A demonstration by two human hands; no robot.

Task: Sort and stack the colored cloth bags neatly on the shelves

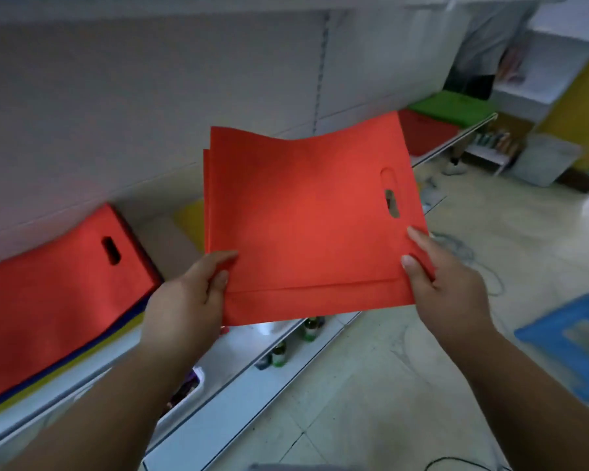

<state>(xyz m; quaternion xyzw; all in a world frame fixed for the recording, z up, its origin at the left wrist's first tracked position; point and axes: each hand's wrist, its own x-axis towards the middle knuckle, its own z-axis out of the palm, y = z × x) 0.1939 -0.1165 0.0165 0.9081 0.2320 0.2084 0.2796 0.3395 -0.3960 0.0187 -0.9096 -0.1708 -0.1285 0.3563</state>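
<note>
- Holding a small bundle of red bags [306,219] in the middle of the frame, both hands keep it flat and raised in front of the shelf [170,212]; the edges of at least two more red layers peek out along the bundle's left side.
- Left hand [187,304] grips the bundle's lower left corner, thumb on top and the other fingers curled beneath the cloth.
- Right hand [446,287] pinches the lower right corner, thumb and forefinger lying on the top face, the remaining fingers hidden under it.
- An oval handle slot [390,195] sits near the bundle's right edge, with the floor showing through its lower part.
- At the lower left of the frame a stack of bags [51,294] lies on the shelf, red on top with its own slot, and dark blue and yellow edges show beneath it.
- A yellow bag [191,220] lies on the shelf just behind the bundle's left edge, mostly covered by it.
- Toward the upper right, farther along the shelf, a red pile [425,130] sits beside a green pile [453,107], touching or nearly so.
- Below the bundle, on a lower shelf, small bottles [279,355] with green labels stand in a loose row.
- A blue, blurred thing [572,341] fills the right edge of the frame, and a cable [470,253] lies looped on the pale tiled floor.
</note>
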